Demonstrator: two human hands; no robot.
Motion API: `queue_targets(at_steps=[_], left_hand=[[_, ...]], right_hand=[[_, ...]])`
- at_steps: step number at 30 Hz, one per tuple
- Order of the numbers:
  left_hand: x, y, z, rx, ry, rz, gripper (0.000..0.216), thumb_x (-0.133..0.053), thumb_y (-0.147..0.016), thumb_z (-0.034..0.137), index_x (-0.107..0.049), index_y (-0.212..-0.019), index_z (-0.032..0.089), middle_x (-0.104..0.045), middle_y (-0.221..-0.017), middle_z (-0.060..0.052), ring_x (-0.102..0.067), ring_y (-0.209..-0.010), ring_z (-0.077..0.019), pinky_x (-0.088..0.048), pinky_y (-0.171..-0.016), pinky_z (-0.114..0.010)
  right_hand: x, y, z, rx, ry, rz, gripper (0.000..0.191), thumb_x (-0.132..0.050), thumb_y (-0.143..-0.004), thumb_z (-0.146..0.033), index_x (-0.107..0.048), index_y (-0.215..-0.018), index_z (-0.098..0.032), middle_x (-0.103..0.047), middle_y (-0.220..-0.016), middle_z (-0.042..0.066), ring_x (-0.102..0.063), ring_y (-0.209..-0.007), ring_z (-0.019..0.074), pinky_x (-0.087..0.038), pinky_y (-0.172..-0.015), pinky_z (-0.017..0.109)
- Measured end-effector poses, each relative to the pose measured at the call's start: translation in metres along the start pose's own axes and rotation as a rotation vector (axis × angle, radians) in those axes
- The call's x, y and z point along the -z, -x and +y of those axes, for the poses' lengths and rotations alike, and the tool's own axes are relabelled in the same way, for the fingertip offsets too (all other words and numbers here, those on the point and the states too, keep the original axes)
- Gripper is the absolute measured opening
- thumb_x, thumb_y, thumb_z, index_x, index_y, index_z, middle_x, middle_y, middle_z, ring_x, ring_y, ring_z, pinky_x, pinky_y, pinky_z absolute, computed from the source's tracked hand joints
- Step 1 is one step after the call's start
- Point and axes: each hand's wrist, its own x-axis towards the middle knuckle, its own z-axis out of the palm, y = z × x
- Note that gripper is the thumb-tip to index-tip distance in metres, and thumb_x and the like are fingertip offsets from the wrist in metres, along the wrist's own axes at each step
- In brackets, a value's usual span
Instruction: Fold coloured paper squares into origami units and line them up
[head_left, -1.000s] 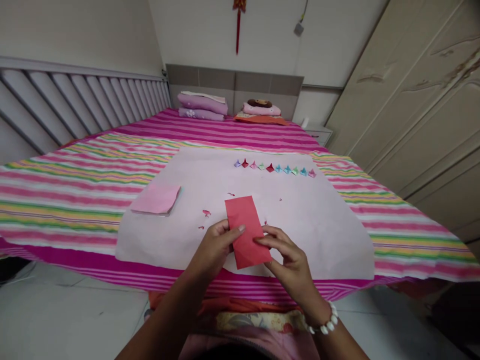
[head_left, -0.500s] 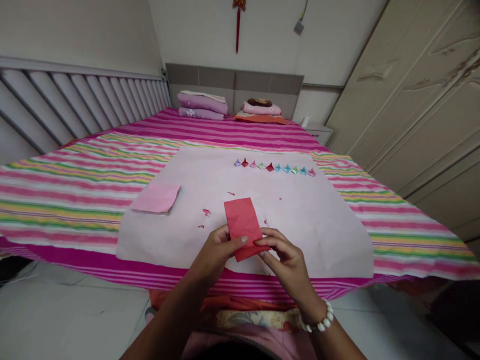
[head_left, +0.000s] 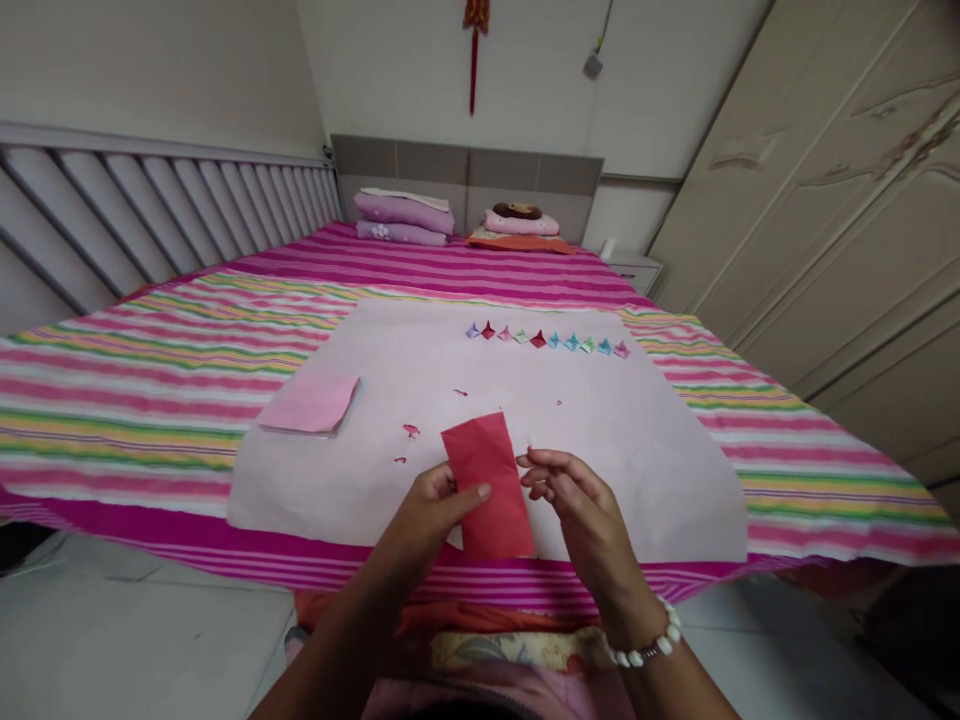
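Note:
A red sheet of paper (head_left: 491, 470), creased and longer than it is wide, is held above the white sheet by my left hand (head_left: 442, 505). The left thumb lies on its face and the other fingers are behind it. Just right of the paper's edge is my right hand (head_left: 581, 500), its fingers partly bent and apart, holding nothing I can see. Small red paper scraps (head_left: 411, 431) lie left of the hands. Farther back, several small folded paper pieces (head_left: 538, 339) in various colours stand in a row.
A large white sheet (head_left: 660, 470) covers part of the striped bed (head_left: 127, 400). On its left lies a stack of pink paper (head_left: 311, 405). Folded bedding (head_left: 405, 215) sits by the headboard (head_left: 540, 170). A railing (head_left: 187, 200) runs along the left, a wardrobe (head_left: 810, 250) along the right.
The lower part of the red paper has unfolded downward, so it looks longer. My right hand has let go of it and moved slightly right; my left hand still holds it.

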Motion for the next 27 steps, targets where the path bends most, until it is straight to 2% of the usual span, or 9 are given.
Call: queue_targets(at_steps=[3,7,14,18,21,25,27], left_hand=[[-0.004,0.003,0.002,0.038,-0.071,-0.080,0.025,-0.072,-0.074,0.027,-0.072,-0.096,0.015,-0.075,-0.086,-0.007,-0.067,-0.074,-0.0186,-0.049,-0.072,-0.029],[-0.008,0.006,0.005,0.042,-0.092,-0.142,0.028,-0.071,-0.075,0.028,-0.072,-0.100,0.016,-0.075,-0.090,-0.008,-0.068,-0.077,-0.0205,-0.050,-0.074,-0.030],[-0.002,0.001,0.003,-0.024,-0.117,-0.048,0.024,-0.073,-0.074,0.029,-0.073,-0.094,0.015,-0.075,-0.083,-0.007,-0.067,-0.072,-0.0179,-0.050,-0.070,-0.028],[0.001,0.000,0.002,-0.010,-0.126,-0.086,0.025,-0.074,-0.072,0.026,-0.072,-0.096,0.017,-0.075,-0.083,-0.005,-0.067,-0.074,-0.0175,-0.050,-0.071,-0.028],[0.000,0.001,0.001,0.010,-0.118,-0.105,0.023,-0.071,-0.076,0.029,-0.073,-0.095,0.016,-0.075,-0.081,-0.005,-0.066,-0.072,-0.0169,-0.049,-0.071,-0.028],[-0.004,-0.001,-0.003,-0.041,-0.081,-0.070,0.023,-0.071,-0.076,0.030,-0.072,-0.093,0.015,-0.075,-0.083,-0.006,-0.067,-0.073,-0.0181,-0.049,-0.074,-0.029],[-0.005,-0.003,-0.005,-0.069,-0.072,-0.028,0.023,-0.072,-0.074,0.030,-0.071,-0.091,0.015,-0.074,-0.082,-0.005,-0.067,-0.074,-0.0186,-0.049,-0.076,-0.030]], right_hand=[[-0.004,-0.007,-0.002,-0.129,-0.021,0.063,0.027,-0.072,-0.073,-0.037,-0.069,-0.095,-0.021,-0.067,-0.079,0.003,-0.053,-0.062,0.0143,-0.044,-0.060,0.028],[-0.011,-0.010,-0.001,-0.199,0.022,0.113,0.019,-0.079,-0.065,-0.033,-0.069,-0.072,-0.019,-0.056,-0.057,-0.003,-0.043,-0.050,0.0103,-0.036,-0.048,0.024],[-0.010,-0.006,0.003,-0.273,0.021,0.075,0.022,-0.074,-0.070,-0.038,-0.065,-0.069,-0.018,-0.043,-0.043,-0.007,-0.031,-0.038,0.0062,-0.020,-0.041,0.022],[-0.008,-0.006,0.003,-0.320,-0.036,0.093,0.023,-0.075,-0.069,-0.037,-0.064,-0.067,-0.016,-0.041,-0.044,-0.008,-0.027,-0.038,0.0045,-0.014,-0.042,0.022],[-0.008,-0.006,0.004,-0.319,-0.064,0.083,0.023,-0.075,-0.069,-0.036,-0.066,-0.076,-0.016,-0.047,-0.051,-0.007,-0.028,-0.038,0.0037,-0.016,-0.041,0.021],[-0.011,-0.003,0.007,-0.174,0.014,0.115,0.040,-0.076,-0.070,-0.034,-0.065,-0.106,-0.022,-0.059,-0.071,-0.002,-0.041,-0.048,0.0076,-0.032,-0.045,0.022],[-0.013,-0.001,0.008,-0.105,0.099,0.120,0.040,-0.074,-0.072,-0.035,-0.066,-0.109,-0.023,-0.060,-0.076,-0.001,-0.047,-0.055,0.0104,-0.039,-0.052,0.025]])
